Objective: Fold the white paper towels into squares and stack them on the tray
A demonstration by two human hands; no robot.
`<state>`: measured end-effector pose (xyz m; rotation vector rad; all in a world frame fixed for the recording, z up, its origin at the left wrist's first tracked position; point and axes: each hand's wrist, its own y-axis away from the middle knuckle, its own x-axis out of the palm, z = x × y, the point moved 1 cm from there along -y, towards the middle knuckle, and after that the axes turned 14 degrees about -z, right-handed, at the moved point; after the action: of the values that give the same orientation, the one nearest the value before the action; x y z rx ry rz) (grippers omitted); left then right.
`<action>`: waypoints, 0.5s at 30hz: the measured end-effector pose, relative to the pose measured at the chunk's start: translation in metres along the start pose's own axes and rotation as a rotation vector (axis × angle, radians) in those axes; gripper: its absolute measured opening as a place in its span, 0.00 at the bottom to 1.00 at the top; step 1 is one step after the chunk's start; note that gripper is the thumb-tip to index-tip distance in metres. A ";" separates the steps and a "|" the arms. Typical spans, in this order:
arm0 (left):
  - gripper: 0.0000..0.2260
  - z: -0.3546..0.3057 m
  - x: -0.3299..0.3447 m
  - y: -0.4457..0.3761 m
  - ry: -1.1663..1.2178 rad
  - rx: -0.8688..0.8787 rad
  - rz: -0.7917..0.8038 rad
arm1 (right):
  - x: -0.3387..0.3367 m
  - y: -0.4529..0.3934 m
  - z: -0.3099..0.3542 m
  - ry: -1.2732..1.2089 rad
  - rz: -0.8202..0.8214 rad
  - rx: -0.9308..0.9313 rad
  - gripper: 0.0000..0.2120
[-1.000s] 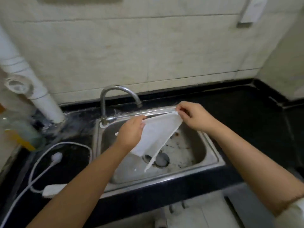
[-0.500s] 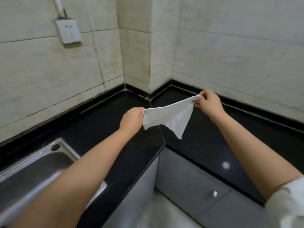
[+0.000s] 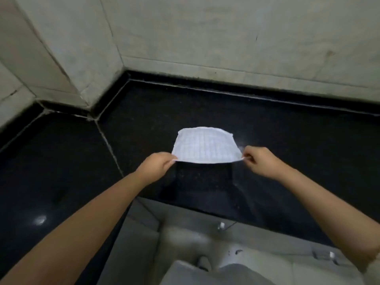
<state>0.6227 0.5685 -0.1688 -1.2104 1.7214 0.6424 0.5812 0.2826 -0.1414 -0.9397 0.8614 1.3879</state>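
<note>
Left hand (image 3: 158, 164) and right hand (image 3: 258, 159) each pinch a near corner of the white embossed paper towel (image 3: 205, 147) over the black polished stone counter (image 3: 287, 140); spreading step, folding likely next.

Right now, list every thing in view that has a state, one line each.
paper towel: spread out, unfolded, near edge held up at two corners, far edge toward the countertop
left hand: pinches the towel's left corner
right hand: pinches the towel's right corner
countertop: black, glossy
cabinet doors: closed
</note>
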 end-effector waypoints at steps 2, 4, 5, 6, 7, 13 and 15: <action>0.13 0.006 0.023 0.004 -0.022 0.003 0.266 | 0.017 0.013 -0.012 0.040 0.235 0.025 0.07; 0.13 0.010 0.037 0.001 -0.039 -0.027 0.512 | 0.030 0.018 -0.022 -0.021 0.407 0.151 0.08; 0.12 0.011 0.040 -0.005 -0.039 -0.050 0.588 | 0.033 0.017 -0.025 -0.063 0.460 0.231 0.08; 0.11 0.013 0.042 -0.013 -0.040 -0.065 0.615 | 0.034 0.014 -0.028 -0.081 0.477 0.287 0.07; 0.10 0.015 0.042 -0.024 -0.050 -0.070 0.596 | 0.033 0.009 -0.030 -0.081 0.468 0.322 0.07; 0.05 0.016 0.045 -0.090 0.029 -0.107 0.318 | 0.039 -0.045 -0.041 0.002 0.203 0.396 0.10; 0.12 0.018 0.052 -0.103 0.039 -0.151 0.285 | 0.048 -0.060 -0.043 0.024 0.159 0.459 0.11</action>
<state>0.7185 0.5205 -0.2146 -1.0933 1.9248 0.9380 0.6444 0.2651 -0.2007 -0.5444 1.2297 1.2359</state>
